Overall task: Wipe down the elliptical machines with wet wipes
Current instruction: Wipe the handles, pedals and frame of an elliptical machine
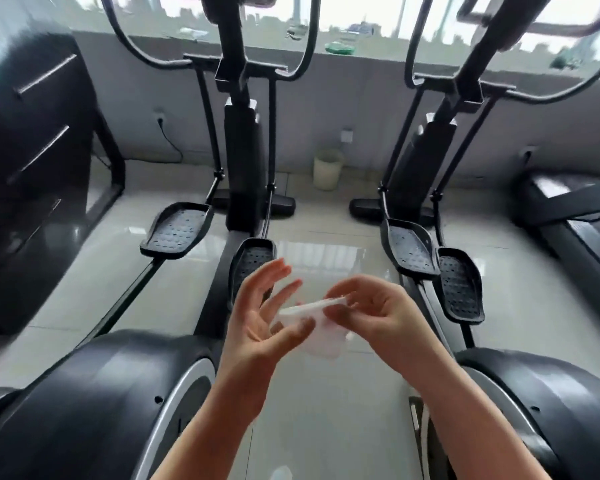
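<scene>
One wet wipe (321,329), two hands, two elliptical machines.

Nearest me, the person's two bare forearms reached out over the tiled floor (326,410) between the machines. The right hand (368,306) pinched the top edge of the single white wet wipe with curled fingers, while the left hand (260,313) held its other end between thumb and a lower finger, the remaining fingers spread loosely. The wipe hung in the air between them, touching neither machine. The left elliptical (243,161) and the right elliptical (426,161) stood side by side, each with two black pedals, four in all. Beyond them one pale bin (327,169) stood against the wall under the window.
</scene>
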